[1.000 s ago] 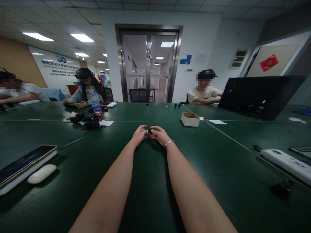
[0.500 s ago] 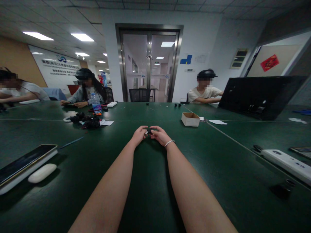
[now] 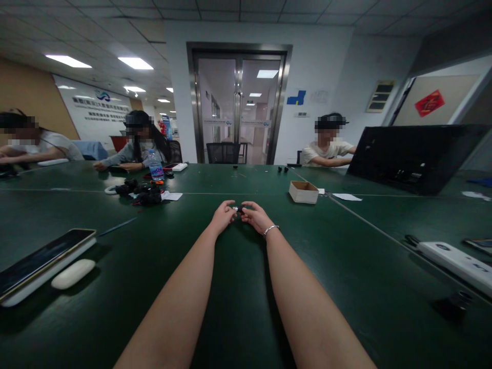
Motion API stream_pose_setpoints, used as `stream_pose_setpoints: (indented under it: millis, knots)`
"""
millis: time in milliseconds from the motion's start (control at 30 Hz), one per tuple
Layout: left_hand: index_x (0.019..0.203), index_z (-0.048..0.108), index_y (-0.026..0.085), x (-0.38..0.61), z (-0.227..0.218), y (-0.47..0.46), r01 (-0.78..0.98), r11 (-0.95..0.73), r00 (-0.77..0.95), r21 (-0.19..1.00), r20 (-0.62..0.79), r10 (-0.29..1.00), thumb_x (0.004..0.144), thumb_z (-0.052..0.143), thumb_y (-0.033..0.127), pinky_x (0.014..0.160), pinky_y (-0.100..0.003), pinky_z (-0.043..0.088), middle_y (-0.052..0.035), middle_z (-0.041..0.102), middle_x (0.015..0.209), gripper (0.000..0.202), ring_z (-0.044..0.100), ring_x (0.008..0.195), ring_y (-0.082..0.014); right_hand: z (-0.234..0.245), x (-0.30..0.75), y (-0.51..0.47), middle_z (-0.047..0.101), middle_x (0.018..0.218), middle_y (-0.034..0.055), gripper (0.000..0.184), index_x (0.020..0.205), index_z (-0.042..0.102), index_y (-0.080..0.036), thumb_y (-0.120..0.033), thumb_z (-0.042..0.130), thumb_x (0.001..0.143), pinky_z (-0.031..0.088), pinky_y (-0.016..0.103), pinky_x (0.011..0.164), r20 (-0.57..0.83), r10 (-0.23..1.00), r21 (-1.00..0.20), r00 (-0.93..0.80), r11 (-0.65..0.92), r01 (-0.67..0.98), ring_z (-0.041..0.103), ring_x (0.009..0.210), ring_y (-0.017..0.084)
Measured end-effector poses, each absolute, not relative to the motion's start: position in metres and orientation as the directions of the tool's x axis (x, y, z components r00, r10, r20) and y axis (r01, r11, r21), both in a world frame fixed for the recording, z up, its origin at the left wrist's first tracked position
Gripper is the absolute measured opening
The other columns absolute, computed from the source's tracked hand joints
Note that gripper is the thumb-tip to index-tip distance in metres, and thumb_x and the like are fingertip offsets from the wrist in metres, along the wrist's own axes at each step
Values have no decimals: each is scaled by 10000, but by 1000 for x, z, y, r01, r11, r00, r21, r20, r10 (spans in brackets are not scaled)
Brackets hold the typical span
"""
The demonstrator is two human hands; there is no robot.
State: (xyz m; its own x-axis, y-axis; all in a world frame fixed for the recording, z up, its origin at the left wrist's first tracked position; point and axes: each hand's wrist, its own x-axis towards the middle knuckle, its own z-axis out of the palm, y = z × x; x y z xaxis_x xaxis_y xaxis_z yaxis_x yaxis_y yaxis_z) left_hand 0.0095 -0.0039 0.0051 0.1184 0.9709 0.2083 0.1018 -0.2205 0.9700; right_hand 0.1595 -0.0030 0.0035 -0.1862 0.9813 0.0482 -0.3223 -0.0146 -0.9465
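Both arms reach forward over the green table [image 3: 238, 287], and the hands meet near its middle. My right hand [image 3: 257, 217] is closed on the black part of a small black piece with a silver end [image 3: 240, 209]. My left hand [image 3: 223, 217] pinches at the silver end from the other side. Fingers cover much of the piece, and it is too small to tell its exact kind. A silver bracelet [image 3: 271, 229] circles the right wrist.
An open box [image 3: 303, 193] stands right of my hands, black parts [image 3: 144, 193] and a bottle [image 3: 156, 166] left. Nearer lie a phone [image 3: 46, 261], a white case [image 3: 73, 274] and a power strip [image 3: 455, 261]. A monitor [image 3: 415, 156] stands right; several people sit around.
The view has shifted slightly, so everything sits a little further right and lower. Both hands still hold the small piece, with its silver end turned a little differently between the fingers.
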Motion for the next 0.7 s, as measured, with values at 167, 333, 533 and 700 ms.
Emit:
stream_pose_setpoints:
  millis: [167, 333, 533, 700]
  knots:
    - [1064, 533, 130, 9, 2, -3, 98, -247, 146, 964, 231, 962, 804, 512, 220, 440, -172, 346, 17, 542, 582, 276, 470, 465, -74, 3, 160, -3, 595, 667, -3, 275, 927, 534, -192, -114, 657, 693, 481, 247, 528, 47, 980, -945, -192, -19, -328, 570, 541, 105]
    - [827, 551, 137, 8, -2, 1, 138, -262, 105, 955, 249, 963, 809, 539, 328, 472, -192, 391, 5, 552, 584, 192, 504, 488, -85, 4, 160, -4, 600, 674, -2, 276, 924, 534, -191, -112, 657, 689, 484, 241, 535, 51, 979, -946, -197, -16, -324, 573, 548, 100]
    - [818, 565, 137, 9, -5, 2, 175, -238, 86, 955, 226, 970, 834, 484, 439, 477, -222, 427, -28, 583, 626, 313, 548, 495, -111, 2, 159, -1, 602, 667, -5, 273, 929, 540, -192, -125, 659, 692, 479, 235, 517, 65, 978, -943, -200, -5, -332, 570, 536, 99]
    - [961, 573, 156, 9, -2, -1, 97, -290, 82, 952, 283, 956, 741, 646, 289, 531, -205, 457, -46, 603, 847, 267, 584, 602, -95, 1, 159, 0, 593, 661, -10, 261, 914, 544, -193, -110, 652, 691, 483, 233, 520, 52, 982, -944, -181, -10, -329, 569, 537, 97]
